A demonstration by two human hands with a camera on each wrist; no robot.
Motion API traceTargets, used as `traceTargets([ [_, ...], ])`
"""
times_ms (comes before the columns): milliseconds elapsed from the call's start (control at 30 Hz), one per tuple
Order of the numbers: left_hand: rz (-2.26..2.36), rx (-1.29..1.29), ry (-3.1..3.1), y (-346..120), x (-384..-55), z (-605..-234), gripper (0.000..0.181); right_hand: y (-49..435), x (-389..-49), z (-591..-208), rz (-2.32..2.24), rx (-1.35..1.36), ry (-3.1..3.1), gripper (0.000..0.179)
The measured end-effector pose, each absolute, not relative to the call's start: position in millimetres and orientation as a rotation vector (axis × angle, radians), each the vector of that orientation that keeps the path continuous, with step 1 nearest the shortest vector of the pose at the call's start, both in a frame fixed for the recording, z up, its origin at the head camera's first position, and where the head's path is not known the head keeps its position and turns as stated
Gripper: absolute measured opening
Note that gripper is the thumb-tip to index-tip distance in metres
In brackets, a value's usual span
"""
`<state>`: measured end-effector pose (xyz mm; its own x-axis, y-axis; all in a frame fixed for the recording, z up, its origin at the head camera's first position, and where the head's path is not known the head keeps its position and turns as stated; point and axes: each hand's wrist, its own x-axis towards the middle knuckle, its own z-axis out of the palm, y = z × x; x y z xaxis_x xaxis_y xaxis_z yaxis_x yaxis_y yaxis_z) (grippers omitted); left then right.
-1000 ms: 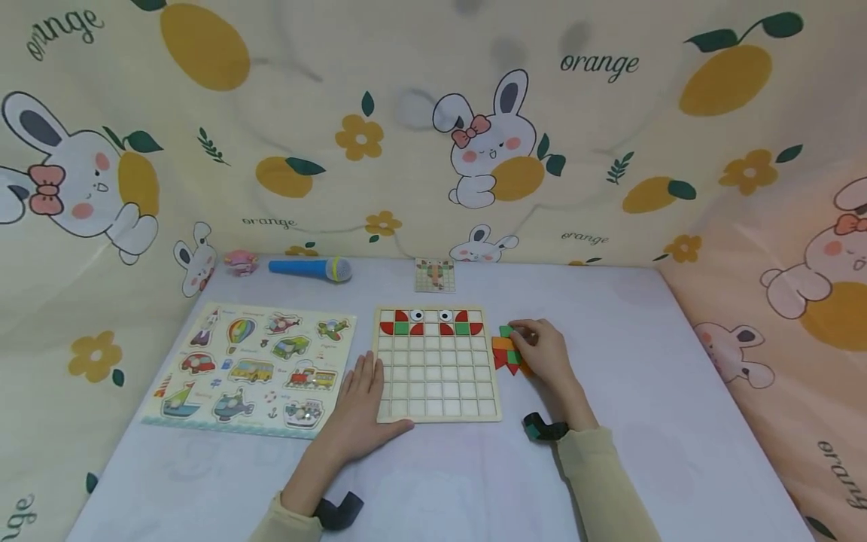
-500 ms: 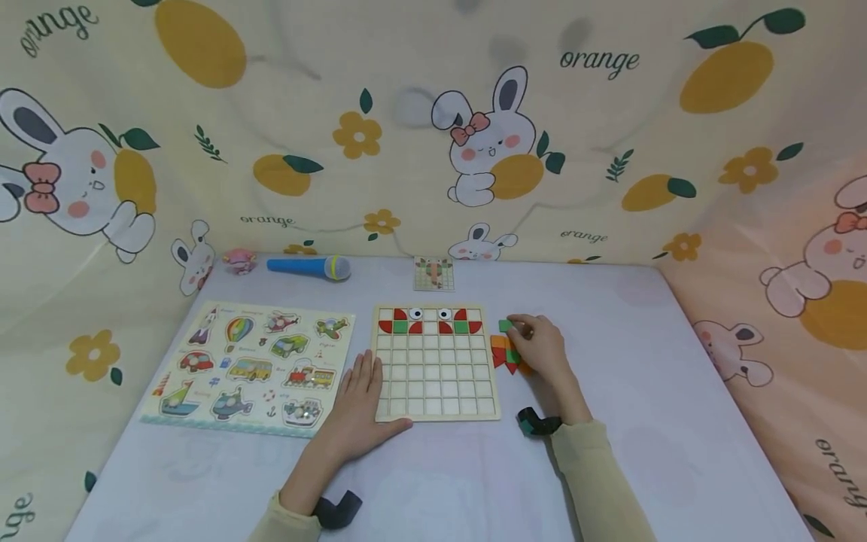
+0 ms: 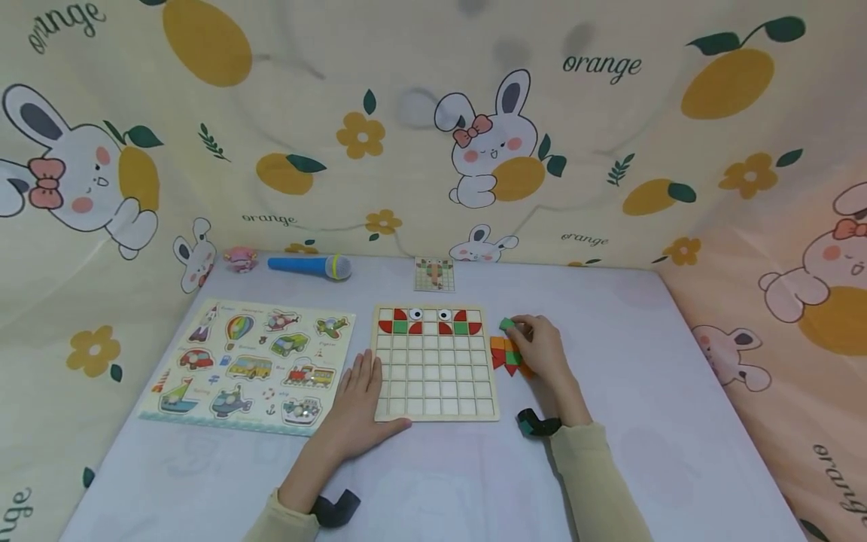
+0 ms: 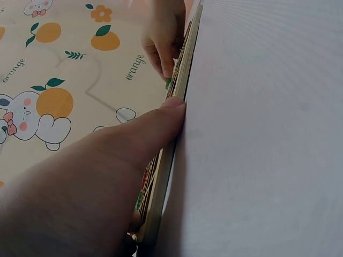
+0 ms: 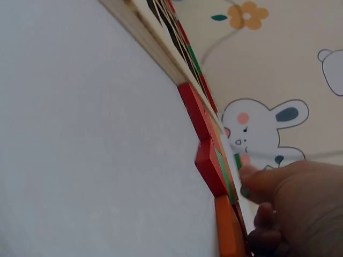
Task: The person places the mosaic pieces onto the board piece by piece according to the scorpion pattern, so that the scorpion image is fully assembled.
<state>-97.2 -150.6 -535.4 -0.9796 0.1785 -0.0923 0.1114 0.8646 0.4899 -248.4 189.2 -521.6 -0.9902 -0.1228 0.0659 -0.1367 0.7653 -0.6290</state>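
A wooden grid board (image 3: pixel 436 388) lies in the middle of the table in the head view. Red and green pieces and two eye discs fill part of its far rows. My left hand (image 3: pixel 359 410) rests at the board's near left corner, fingers straight along the side and thumb spread by the front edge; the left wrist view has the thumb (image 4: pixel 161 120) against that edge. Beyond the board's right side, my right hand (image 3: pixel 544 350) pinches a small green tile (image 3: pixel 506 324) between thumb and fingertips. Under that hand lie loose orange, red and green pieces (image 3: pixel 500 355), partly hidden.
A vehicle picture puzzle board (image 3: pixel 254 361) lies left of the grid board, reaching under my left wrist. Along the back stand a pattern card (image 3: pixel 434 275), a blue toy microphone (image 3: pixel 308 267) and a small pink toy (image 3: pixel 240 260). Printed cloth (image 3: pixel 406 181) hangs behind the table.
My right hand has drawn the green tile slightly away from the loose pieces, toward the back, and it is now tilted. The left hand stays put on the board.
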Motion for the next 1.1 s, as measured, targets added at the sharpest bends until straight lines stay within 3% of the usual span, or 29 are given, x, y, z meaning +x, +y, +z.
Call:
traceTargets([
  [200,0.765,0.239,2.886,-150,-94,-537,0.123,176,-239,-513,1.101,0.267,-2.862,0.031],
  [500,0.719,0.239,2.914,-150,-97,-538,0.123,109,-225,-503,1.203,0.635,-2.836,0.027],
  [800,0.755,0.26,2.925,-152,-99,-537,0.121,53,-223,-505,1.123,0.826,-2.872,0.026],
  [1100,0.739,0.265,2.92,-152,-98,-537,0.121,33,-222,-517,1.069,0.896,-2.889,0.024],
])
